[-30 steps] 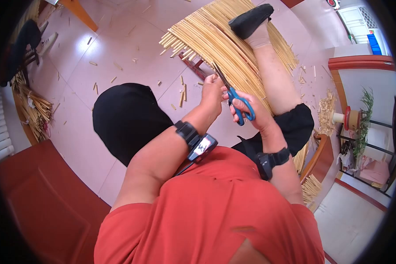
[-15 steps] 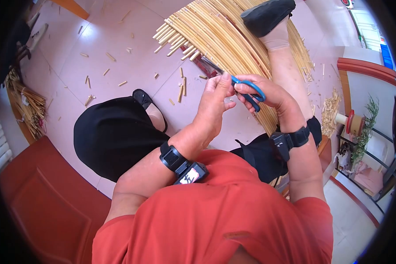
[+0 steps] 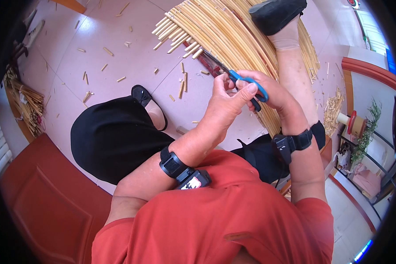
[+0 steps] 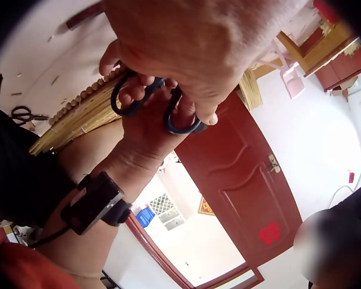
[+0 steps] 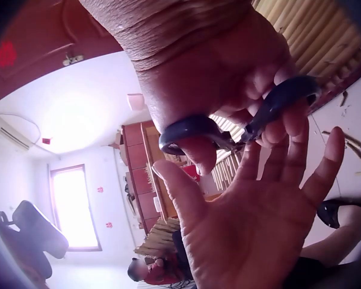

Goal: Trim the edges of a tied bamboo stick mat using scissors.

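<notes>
My right hand (image 3: 270, 90) holds a pair of scissors with blue handles (image 3: 262, 91), its thumb and fingers through the loops. In the head view the blades point up and left, over the edge of a mat of pale thin sticks (image 3: 220, 33). My left hand (image 3: 224, 103) is close beside the handles. In the right wrist view the left palm (image 5: 246, 235) faces the camera, thumb spread and fingers straight, with fingertips right at the scissors' handles (image 5: 189, 127) and the right fingers. Parts of the blades are hidden behind the fingers.
A foot in a black shoe (image 3: 277, 17) rests on the mat. Short cut stick pieces (image 3: 181, 88) lie on the tiled floor. A stick bundle (image 3: 28, 101) stands at left, a spool (image 3: 355, 123) at right. A second pair of scissors (image 4: 23, 114) shows in the left wrist view.
Both hands and the scissors have shifted right in the head view. The left fingers have moved across to the scissors, and the left thumb now stretches out over the handles.
</notes>
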